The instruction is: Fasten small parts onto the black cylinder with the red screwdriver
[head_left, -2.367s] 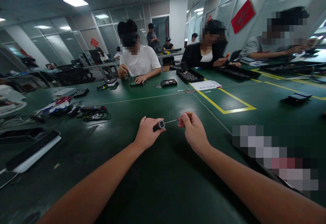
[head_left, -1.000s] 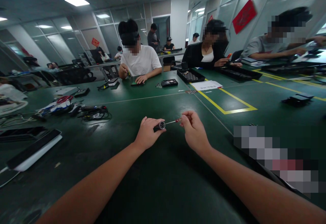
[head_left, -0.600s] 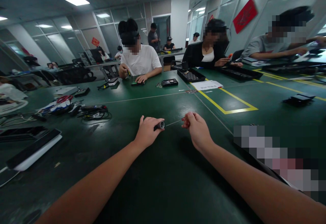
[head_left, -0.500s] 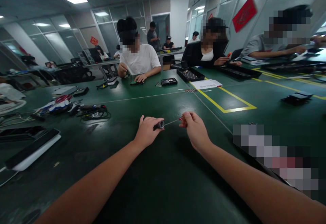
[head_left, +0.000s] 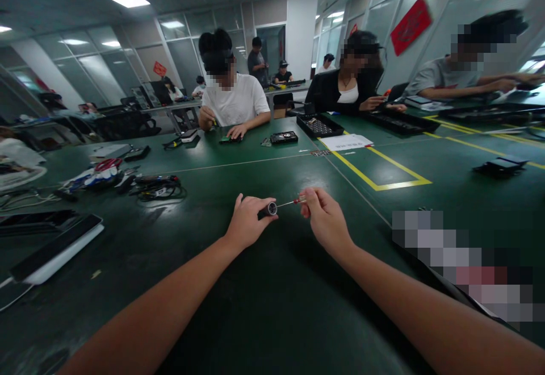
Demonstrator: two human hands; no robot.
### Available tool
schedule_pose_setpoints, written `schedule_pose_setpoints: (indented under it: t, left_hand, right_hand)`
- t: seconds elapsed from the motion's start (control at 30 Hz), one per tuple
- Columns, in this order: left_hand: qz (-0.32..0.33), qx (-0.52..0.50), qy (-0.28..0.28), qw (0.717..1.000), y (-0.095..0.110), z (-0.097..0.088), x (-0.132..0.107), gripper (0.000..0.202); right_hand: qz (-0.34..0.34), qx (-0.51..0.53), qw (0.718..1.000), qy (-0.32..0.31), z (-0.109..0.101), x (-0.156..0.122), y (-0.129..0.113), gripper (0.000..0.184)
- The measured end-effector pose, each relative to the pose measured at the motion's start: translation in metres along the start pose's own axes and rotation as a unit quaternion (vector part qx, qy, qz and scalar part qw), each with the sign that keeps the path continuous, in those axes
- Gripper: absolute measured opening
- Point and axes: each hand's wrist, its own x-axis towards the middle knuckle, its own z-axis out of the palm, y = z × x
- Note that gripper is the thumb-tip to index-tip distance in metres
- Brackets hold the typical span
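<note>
My left hand (head_left: 248,219) is closed around a small dark cylinder (head_left: 271,209) with a round, silvery-rimmed end that faces me and to the right. Its exact kind does not show. In my right hand (head_left: 326,213) is a screwdriver (head_left: 297,200) with a red and clear handle, pinched between thumb and fingers. The thin metal shaft points left, and its tip is at the cylinder's round end; whether it goes inside I cannot tell. Both hands are held above the green table (head_left: 238,318).
Tangled cables (head_left: 157,187) and tools lie to the left, near a black and white device (head_left: 59,247). A black tray (head_left: 319,125) and a paper sheet (head_left: 349,142) lie ahead. A person in a white shirt (head_left: 240,99) sits opposite, others further right.
The screwdriver's red and clear handle shows more between my right fingers, and its shaft lies flatter. The cylinder's end has turned slightly. Both hands stay nearly in place.
</note>
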Motion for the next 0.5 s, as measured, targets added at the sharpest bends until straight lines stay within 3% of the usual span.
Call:
schedule_pose_setpoints:
  t: [0.1,0.27,0.43,0.5]
  left_hand:
    - [0.007,-0.001,-0.005,1.0,0.0002,0.0003,-0.0005,0.039]
    - [-0.005,-0.01,0.0,1.0,-0.001,-0.0009,-0.0006,0.039]
    - [-0.011,-0.011,0.001,1.0,-0.0026,-0.0024,-0.0004,0.038]
    - [-0.012,-0.012,0.001,1.0,-0.0018,-0.0028,-0.0005,0.039]
  right_hand:
    - [-0.001,-0.039,0.999,0.012,-0.0012,-0.0025,-0.0019,0.041]
    - [-0.008,-0.026,1.0,0.012,-0.0008,-0.0029,-0.0006,0.024]
    - [-0.004,-0.058,0.998,-0.016,-0.0017,-0.0015,-0.0004,0.034]
    - [-0.007,-0.064,0.998,-0.014,-0.0017,-0.0013,-0.0003,0.029]
